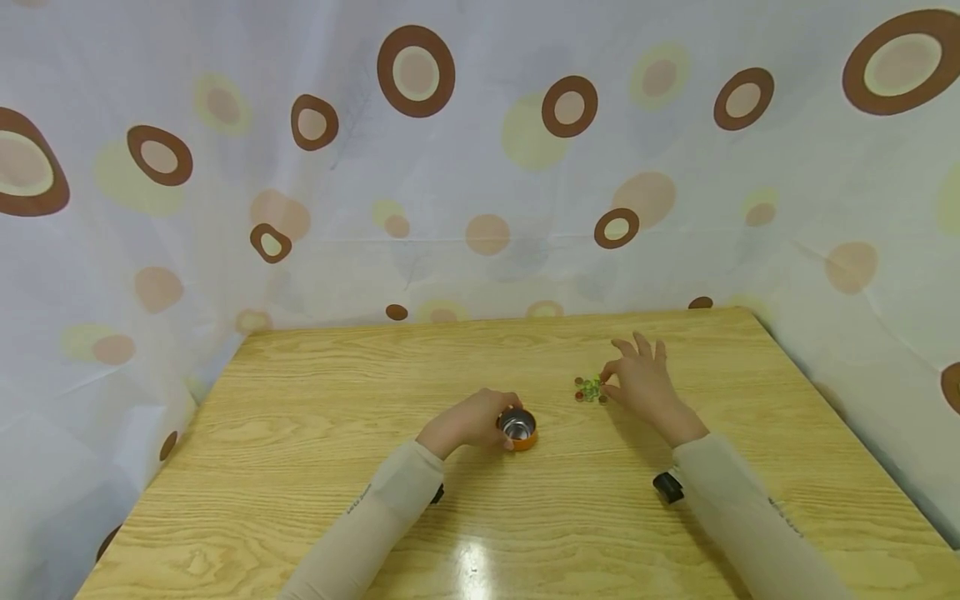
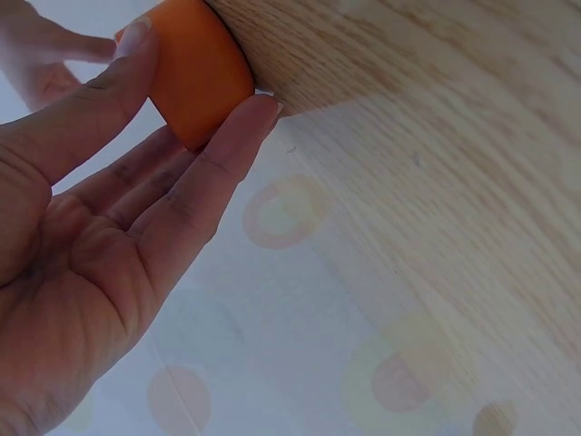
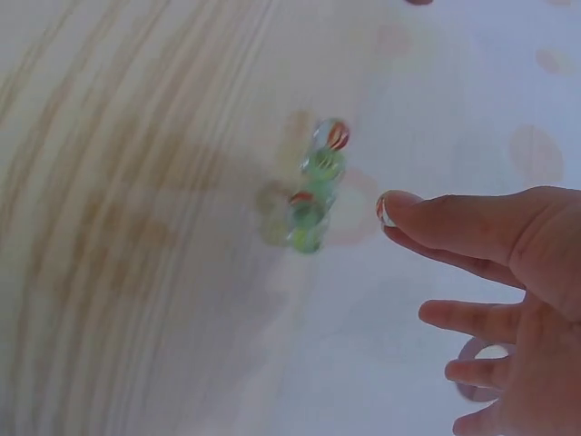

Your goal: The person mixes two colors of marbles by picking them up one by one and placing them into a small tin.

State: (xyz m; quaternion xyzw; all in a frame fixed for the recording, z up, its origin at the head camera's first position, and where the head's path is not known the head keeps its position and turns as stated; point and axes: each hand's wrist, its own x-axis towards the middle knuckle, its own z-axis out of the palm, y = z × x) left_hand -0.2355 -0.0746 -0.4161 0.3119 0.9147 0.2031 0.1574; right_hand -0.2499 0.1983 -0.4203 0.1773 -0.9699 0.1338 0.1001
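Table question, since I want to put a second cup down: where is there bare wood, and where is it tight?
Bare wood runs along the table's left side beside the left hand, and along the far edge behind the marbles. It is tight in the middle, between the orange cup held by that hand and the marbles at the right hand.

pale curtain with brown rings behind a glossy wooden table

On the table, the cup stands left of the marbles.
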